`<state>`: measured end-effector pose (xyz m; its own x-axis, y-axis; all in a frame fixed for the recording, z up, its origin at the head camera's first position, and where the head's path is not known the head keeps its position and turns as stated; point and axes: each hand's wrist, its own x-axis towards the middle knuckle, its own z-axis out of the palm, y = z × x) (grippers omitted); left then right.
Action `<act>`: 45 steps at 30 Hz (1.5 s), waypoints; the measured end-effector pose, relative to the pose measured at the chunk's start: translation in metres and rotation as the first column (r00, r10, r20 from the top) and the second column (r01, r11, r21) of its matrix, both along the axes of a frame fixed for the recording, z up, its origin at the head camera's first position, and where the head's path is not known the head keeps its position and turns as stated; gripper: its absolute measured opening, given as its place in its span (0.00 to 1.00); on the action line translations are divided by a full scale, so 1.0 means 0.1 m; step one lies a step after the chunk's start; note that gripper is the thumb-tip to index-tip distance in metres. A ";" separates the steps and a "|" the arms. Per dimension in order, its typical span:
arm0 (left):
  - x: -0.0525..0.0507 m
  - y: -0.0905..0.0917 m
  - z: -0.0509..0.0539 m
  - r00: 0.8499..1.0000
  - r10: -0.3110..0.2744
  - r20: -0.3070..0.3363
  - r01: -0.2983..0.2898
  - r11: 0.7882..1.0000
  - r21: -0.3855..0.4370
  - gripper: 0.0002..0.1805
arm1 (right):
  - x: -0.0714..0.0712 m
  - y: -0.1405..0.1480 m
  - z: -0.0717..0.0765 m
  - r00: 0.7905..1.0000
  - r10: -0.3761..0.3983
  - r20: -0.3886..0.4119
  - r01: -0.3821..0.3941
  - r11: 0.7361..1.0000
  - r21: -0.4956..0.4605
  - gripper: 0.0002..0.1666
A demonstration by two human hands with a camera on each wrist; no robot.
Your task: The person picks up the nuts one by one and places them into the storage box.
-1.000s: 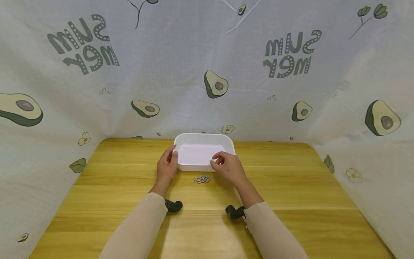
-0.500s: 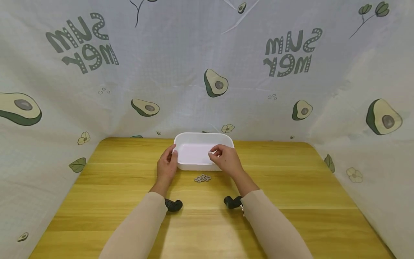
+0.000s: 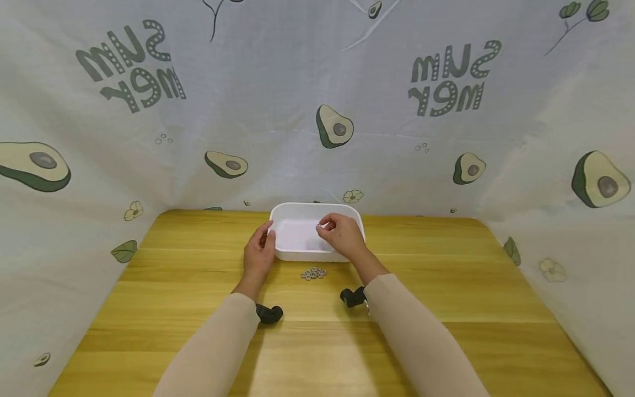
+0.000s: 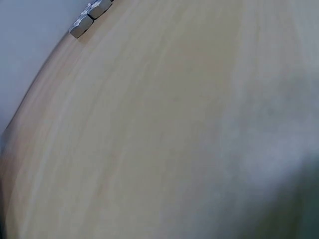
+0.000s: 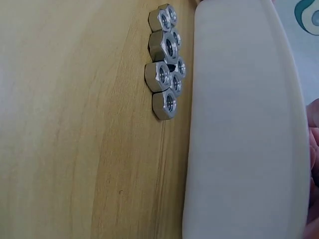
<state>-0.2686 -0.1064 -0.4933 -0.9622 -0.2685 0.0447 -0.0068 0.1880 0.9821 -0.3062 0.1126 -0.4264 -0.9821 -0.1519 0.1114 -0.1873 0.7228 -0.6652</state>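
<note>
Pale cloth [image 3: 278, 71], printed with avocados, flowers and backwards lettering, hangs behind and beside a yellow wood-grained table [image 3: 163, 309] in the head view. Near the table's far edge sits a white box [image 3: 305, 256], open at the top, its long side facing the person. The left hand [image 3: 259, 251] holds the box at its left end, fingers and thumb curved against the wall there. The right hand [image 3: 342, 234] is over the box's interior, thumb and fingertips together, pinching a small shiny piece [image 3: 318, 226] too tiny to make out in detail. A cluster of metal nuts [image 3: 314, 274] lies on the table just in front of the box's near wall, between the two forearms. Both arms wear beige sleeves [image 3: 421, 336], with a black device [image 3: 269, 314] at each wrist. From the left wrist, a couple of nuts show at the upper left beside the pale box wall, with bare wood across the middle and a grey blur at lower right. From the right wrist, eight nuts can be counted, bunched together near the outer wall, several showing their threaded holes; part of a hand appears at the right edge, beyond the rim.
</note>
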 end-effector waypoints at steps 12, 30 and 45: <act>0.00 0.01 -0.02 1.000 0.017 -0.015 -0.017 1.000 -0.007 0.21 | -0.08 0.00 -0.07 0.997 -0.005 0.078 0.009 0.999 -0.045 0.12; -0.04 0.02 -0.03 0.999 0.037 -0.012 -0.037 0.999 -0.019 0.21 | -0.14 -0.01 -0.06 0.996 -0.032 0.087 0.037 0.998 -0.052 0.11; 0.02 0.05 -0.03 0.999 0.043 -0.014 -0.043 0.999 -0.020 0.21 | -0.09 0.01 -0.08 0.991 -0.068 0.113 0.081 0.990 -0.116 0.13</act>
